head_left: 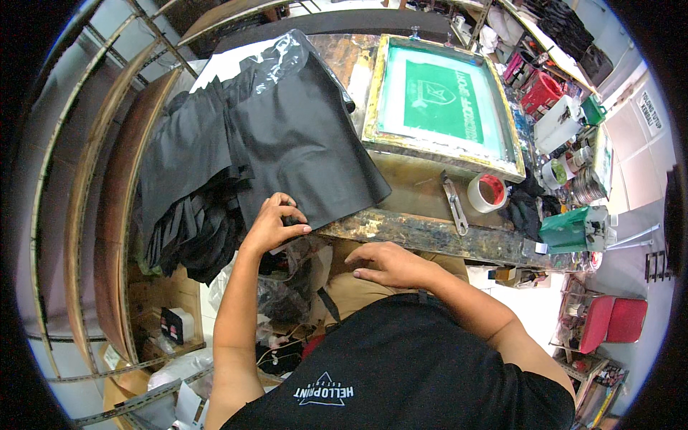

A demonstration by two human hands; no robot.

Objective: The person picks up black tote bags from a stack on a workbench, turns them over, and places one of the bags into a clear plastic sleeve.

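Observation:
My left hand (276, 223) is at the near edge of a large, smooth black fabric piece (304, 143). Its fingers curl in toward the thumb and pinch the fabric by that edge. Beneath and to the left lies a thick, fanned stack of similar black pieces (190, 154), some hanging over the table's front. Clear plastic wrap (281, 61) shows at the pile's far end. Over my lap, just short of the table edge, my right hand (393, 265) is empty, its fingers loosely stretched out and the thumb apart.
A wood-framed printing screen with green mesh (446, 100) lies on the stained table (416, 233). Nearer are a metal clamp-like tool (454, 204) and a white tub (487, 193) with red inside. Cans and containers (562, 168) crowd the right. A curved-looking rack (115, 208) stands left.

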